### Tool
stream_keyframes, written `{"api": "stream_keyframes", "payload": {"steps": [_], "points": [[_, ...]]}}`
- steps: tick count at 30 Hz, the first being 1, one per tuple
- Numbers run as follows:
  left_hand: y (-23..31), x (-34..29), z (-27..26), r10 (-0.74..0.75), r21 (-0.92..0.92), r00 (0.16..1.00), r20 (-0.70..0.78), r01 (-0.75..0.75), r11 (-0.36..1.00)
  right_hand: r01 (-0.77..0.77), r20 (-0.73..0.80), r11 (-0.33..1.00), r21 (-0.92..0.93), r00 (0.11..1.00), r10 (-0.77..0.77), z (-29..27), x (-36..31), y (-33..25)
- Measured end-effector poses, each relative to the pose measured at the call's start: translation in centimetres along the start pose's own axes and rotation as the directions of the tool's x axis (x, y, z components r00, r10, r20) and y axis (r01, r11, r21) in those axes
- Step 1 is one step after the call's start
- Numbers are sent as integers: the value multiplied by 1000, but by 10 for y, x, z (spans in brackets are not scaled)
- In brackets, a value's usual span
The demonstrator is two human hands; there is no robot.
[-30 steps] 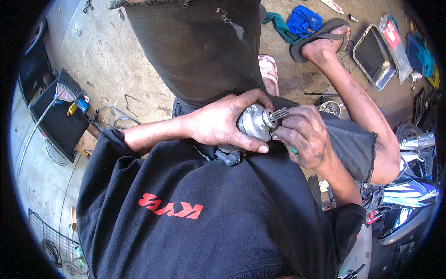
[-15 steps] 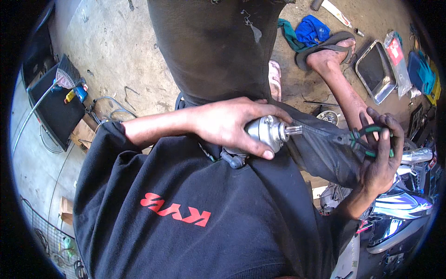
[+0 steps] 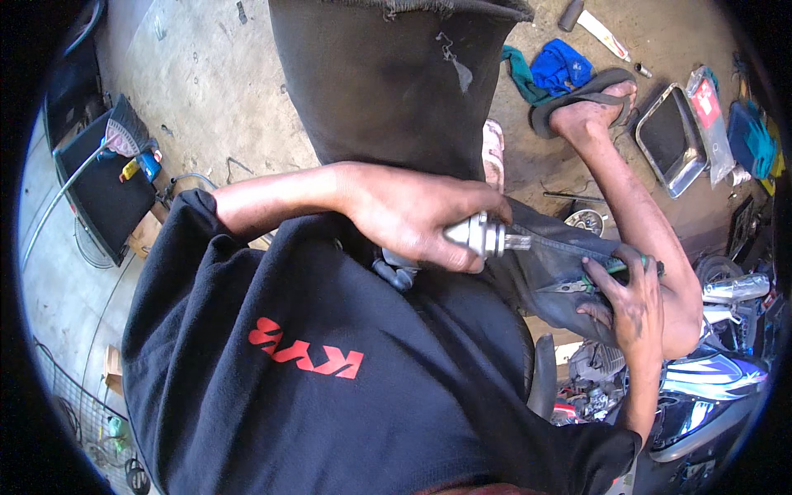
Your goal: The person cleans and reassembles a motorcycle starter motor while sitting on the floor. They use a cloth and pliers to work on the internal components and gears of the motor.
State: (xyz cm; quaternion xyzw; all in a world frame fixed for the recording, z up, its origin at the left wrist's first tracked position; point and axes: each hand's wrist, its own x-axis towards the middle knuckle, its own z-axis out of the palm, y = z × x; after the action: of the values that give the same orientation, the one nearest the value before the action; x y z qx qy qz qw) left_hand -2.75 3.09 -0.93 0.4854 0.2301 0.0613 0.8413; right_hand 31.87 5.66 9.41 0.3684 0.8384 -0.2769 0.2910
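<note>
Centrally, a small silver metal motor part (image 3: 477, 233) with a short shaft at its right end sits over the person's lap, against the dark trousers and just above the black shirt with red lettering. The left hand (image 3: 417, 216) is wrapped around it from above, fingers curled tight over its body so only the shiny end and shaft stick out to the right. A pair of green-handled pliers (image 3: 577, 257) reaches in from the right, its dark nose meeting the shaft tip. The right hand (image 3: 629, 299) is closed around the green handles, resting on the right knee.

Below the part, a grey plug or connector (image 3: 394, 272) peeks out just under the left hand, touching the shirt. Beyond the knees, the person's foot in a dark sandal (image 3: 582, 95) rests on the concrete floor (image 3: 206, 99). Near it lie a blue rag (image 3: 561, 66) and a green cloth just beside it. A shallow metal tray (image 3: 670, 140) sits to the right of the foot, with a clear plastic bag (image 3: 709, 107) next to it. To the far left stands a black case (image 3: 99, 190) with a small blue and yellow item on it. At lower right, part of a blue and silver motorbike (image 3: 709, 379) shows, close to the right forearm.
</note>
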Motion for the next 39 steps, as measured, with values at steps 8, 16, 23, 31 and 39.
{"api": "stream_keyframes", "payload": {"steps": [8,16,23,31,39], "points": [[-2,-13,7,-60,64,998,25,58,996,4,294,991,-131,955,35,-33,33,16],[-27,-10,8,100,27,994,-39,-99,995,144,-232,967,209,968,-94,-21,59,-4],[-26,-8,7,105,1,994,-35,-105,994,193,-300,977,96,941,-156,11,51,-14],[-26,-7,7,100,21,995,-21,-100,995,178,-345,939,294,936,-70,27,50,-20],[-27,-3,7,109,31,994,-15,-109,994,202,-397,843,499,918,14,42,51,-30]]}}
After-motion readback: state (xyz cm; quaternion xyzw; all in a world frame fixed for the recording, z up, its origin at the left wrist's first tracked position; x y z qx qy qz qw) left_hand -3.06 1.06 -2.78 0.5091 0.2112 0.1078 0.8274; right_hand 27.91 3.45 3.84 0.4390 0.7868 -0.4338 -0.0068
